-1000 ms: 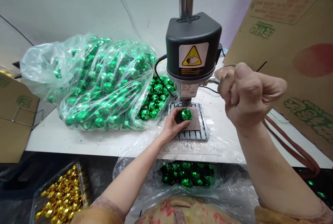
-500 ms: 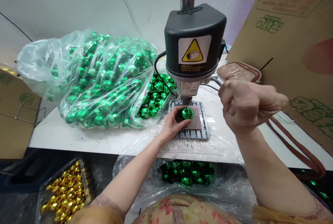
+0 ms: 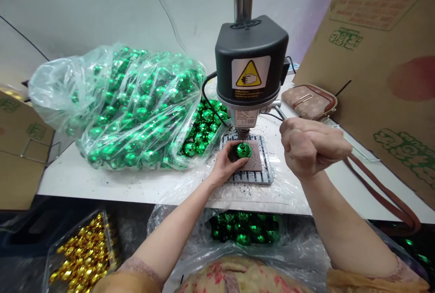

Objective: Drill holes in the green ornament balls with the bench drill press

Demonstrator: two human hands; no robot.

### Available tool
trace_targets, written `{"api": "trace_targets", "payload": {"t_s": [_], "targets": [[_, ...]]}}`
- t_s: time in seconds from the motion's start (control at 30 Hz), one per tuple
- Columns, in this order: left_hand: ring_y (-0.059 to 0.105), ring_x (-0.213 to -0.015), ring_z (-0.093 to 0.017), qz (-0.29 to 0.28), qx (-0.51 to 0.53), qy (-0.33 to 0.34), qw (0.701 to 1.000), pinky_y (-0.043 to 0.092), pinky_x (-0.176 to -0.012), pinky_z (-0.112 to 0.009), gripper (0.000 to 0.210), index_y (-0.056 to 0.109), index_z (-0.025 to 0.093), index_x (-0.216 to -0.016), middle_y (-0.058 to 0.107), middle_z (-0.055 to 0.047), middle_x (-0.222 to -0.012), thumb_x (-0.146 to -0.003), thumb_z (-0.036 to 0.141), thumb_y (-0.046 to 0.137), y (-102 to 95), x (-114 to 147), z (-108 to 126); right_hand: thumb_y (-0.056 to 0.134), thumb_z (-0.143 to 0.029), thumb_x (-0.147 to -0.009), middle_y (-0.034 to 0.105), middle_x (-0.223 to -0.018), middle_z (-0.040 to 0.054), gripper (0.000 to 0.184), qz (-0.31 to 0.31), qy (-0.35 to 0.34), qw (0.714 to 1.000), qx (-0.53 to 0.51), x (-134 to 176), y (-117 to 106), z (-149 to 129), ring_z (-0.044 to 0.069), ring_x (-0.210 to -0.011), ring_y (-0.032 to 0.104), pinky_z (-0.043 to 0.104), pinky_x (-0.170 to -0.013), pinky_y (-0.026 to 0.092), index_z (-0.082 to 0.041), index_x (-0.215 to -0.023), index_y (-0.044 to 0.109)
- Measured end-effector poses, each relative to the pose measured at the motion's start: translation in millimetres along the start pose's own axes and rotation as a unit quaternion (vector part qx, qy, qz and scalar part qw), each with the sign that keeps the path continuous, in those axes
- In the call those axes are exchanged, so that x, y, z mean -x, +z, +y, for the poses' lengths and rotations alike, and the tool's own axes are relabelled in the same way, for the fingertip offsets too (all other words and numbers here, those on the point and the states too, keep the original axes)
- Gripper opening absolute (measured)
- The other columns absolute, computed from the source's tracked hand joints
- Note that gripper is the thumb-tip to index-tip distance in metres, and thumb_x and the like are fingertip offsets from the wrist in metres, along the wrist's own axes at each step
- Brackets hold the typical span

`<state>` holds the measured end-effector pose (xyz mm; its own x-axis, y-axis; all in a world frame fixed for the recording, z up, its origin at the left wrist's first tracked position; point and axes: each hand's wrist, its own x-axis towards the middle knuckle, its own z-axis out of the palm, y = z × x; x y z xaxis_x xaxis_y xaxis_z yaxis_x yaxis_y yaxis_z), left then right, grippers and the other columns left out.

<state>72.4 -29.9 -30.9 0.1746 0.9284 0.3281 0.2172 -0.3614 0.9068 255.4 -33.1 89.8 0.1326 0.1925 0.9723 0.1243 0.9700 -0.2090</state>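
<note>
A shiny green faceted ball (image 3: 244,150) stands on a pinkish-brown pad on the slotted metal base (image 3: 266,178) of a drill press (image 3: 251,61). My left hand (image 3: 227,164) is closed on the ball, thumb in front and fingers behind. The drill bit comes down at the ball's top; whether it has gone in is hard to tell. At the machine's right side, my right hand (image 3: 311,147) is wrapped in a fist around the feed lever (image 3: 277,110), most of which the fingers hide.
A clear plastic bag (image 3: 136,107) full of green balls lies left of the press. Below the table edge, more green balls (image 3: 244,228) sit in plastic. A clear bin of gold balls (image 3: 83,252) stands lower left. On the right are a strapped pouch (image 3: 309,101) and a cardboard box (image 3: 384,57).
My right hand has moved down and slightly left with the lever. The left hand keeps its hold on the ball. The camera view has shifted a little.
</note>
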Motion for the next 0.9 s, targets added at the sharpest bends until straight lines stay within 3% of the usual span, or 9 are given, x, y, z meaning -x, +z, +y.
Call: {"api": "trace_targets", "payload": {"t_s": [0.17,0.33,0.5,0.6,0.67,0.73,0.77,0.83,0.9], "targets": [[0.070,-0.105,-0.024,0.000,0.002,-0.005,1.000,0.057,-0.094,-0.039,0.051,0.063,0.020,-0.121,0.073,-0.009,-0.115,-0.078,0.039,0.085,-0.2,1,0,0.059,-0.010,-0.084,0.031,-0.049,-0.0056,0.045,-0.012,0.004,1.000,-0.017,1,1,-3,0.007,-0.042,0.033,0.030,-0.045,0.025,-0.019,-0.053,0.028],[0.071,-0.101,-0.023,0.012,0.024,-0.030,0.999,0.057,-0.092,-0.038,0.051,0.064,0.019,-0.118,0.073,-0.009,-0.110,-0.076,0.037,0.086,1.4,-1,5,0.063,-0.023,-0.091,0.034,-0.042,-0.0066,0.051,0.093,0.140,0.985,-0.035,-51,16,-12,0.006,-0.037,0.029,0.031,-0.042,0.019,-0.020,-0.046,0.039],[0.069,-0.099,-0.024,0.067,-0.071,0.013,0.995,0.055,-0.087,-0.038,0.040,0.063,0.020,-0.110,0.072,-0.008,-0.106,-0.078,0.036,0.082,-2.6,20,25,0.074,-0.030,-0.086,0.036,-0.037,-0.0061,0.054,0.063,0.259,0.960,-0.086,-93,20,-5,0.007,-0.034,0.030,0.030,-0.037,0.020,-0.020,-0.044,0.042],[0.066,-0.088,-0.022,-0.035,-0.142,0.136,0.980,0.053,-0.077,-0.035,0.037,0.061,0.021,-0.107,0.070,-0.006,-0.095,-0.080,0.040,0.078,-8.8,57,37,0.065,-0.019,-0.090,0.037,-0.037,-0.0057,0.051,0.065,0.264,0.958,-0.091,-95,20,-3,0.006,-0.034,0.030,0.028,-0.037,0.019,-0.019,-0.045,0.042],[0.064,-0.084,-0.023,-0.147,-0.204,0.241,0.937,0.052,-0.076,-0.036,0.037,0.061,0.020,-0.105,0.068,-0.006,-0.088,-0.081,0.045,0.076,-14.5,85,40,0.062,-0.015,-0.092,0.038,-0.038,-0.0058,0.050,0.075,0.250,0.961,-0.089,-92,20,-3,0.005,-0.034,0.031,0.026,-0.037,0.019,-0.019,-0.045,0.042],[0.063,-0.085,-0.025,-0.219,-0.264,0.314,0.885,0.052,-0.082,-0.041,0.044,0.061,0.020,-0.104,0.066,-0.006,-0.085,-0.080,0.054,0.077,-22.2,105,39,0.061,-0.016,-0.093,0.038,-0.038,-0.0063,0.050,0.077,0.246,0.963,-0.083,-90,21,-3,0.004,-0.034,0.032,0.025,-0.037,0.020,-0.018,-0.046,0.041],[0.063,-0.088,-0.026,-0.234,-0.280,0.330,0.871,0.051,-0.086,-0.043,0.049,0.061,0.020,-0.105,0.066,-0.007,-0.086,-0.079,0.058,0.077,-27.2,110,37,0.061,-0.016,-0.093,0.038,-0.038,-0.0065,0.051,0.080,0.243,0.963,-0.082,-90,22,-3,0.004,-0.034,0.032,0.024,-0.037,0.020,-0.018,-0.047,0.040],[0.064,-0.095,-0.028,-0.216,-0.283,0.323,0.877,0.051,-0.090,-0.043,0.048,0.060,0.021,-0.110,0.068,-0.009,-0.093,-0.083,0.058,0.075,-39.7,106,32,0.064,-0.018,-0.092,0.037,-0.037,-0.0066,0.052,0.083,0.235,0.965,-0.086,-90,23,-2,0.004,-0.032,0.032,0.025,-0.035,0.020,-0.018,-0.046,0.040],[0.064,-0.099,-0.027,-0.127,-0.297,0.265,0.909,0.051,-0.089,-0.041,0.028,0.060,0.023,-0.115,0.069,-0.010,-0.100,-0.095,0.042,0.064,-55.3,85,25,0.067,-0.020,-0.090,0.038,-0.036,-0.0061,0.053,0.088,0.225,0.966,-0.091,-90,23,0,0.004,-0.030,0.031,0.026,-0.034,0.019,-0.018,-0.044,0.041]]}}
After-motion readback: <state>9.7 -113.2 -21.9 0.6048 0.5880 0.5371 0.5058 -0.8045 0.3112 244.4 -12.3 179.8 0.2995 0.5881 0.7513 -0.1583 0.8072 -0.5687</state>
